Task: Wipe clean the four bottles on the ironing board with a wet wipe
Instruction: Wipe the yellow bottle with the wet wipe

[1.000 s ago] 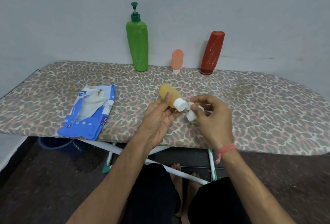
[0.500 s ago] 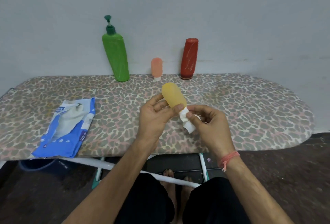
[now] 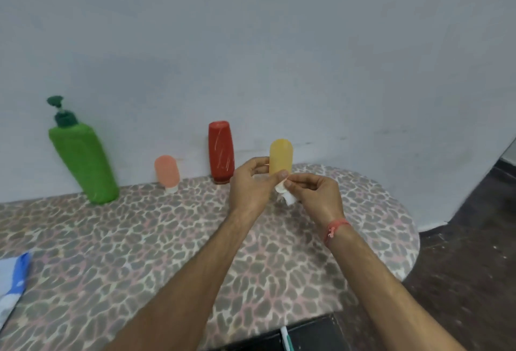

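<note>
Now I am holding the yellow bottle (image 3: 281, 156) upright, cap down, between both hands: my left hand (image 3: 250, 183) is gripping its body while my right hand (image 3: 315, 195) is pinching the wet wipe (image 3: 285, 194) against the cap, above the ironing board (image 3: 139, 239); farther back, three bottles are waiting leftward.

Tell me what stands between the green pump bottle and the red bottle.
In the head view, the small pink bottle stands between the green pump bottle and the red bottle, cap down.

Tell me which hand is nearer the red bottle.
Left. The left hand, holding the yellow bottle, sits just right of the red bottle; the right hand is farther right with the wipe.
</note>
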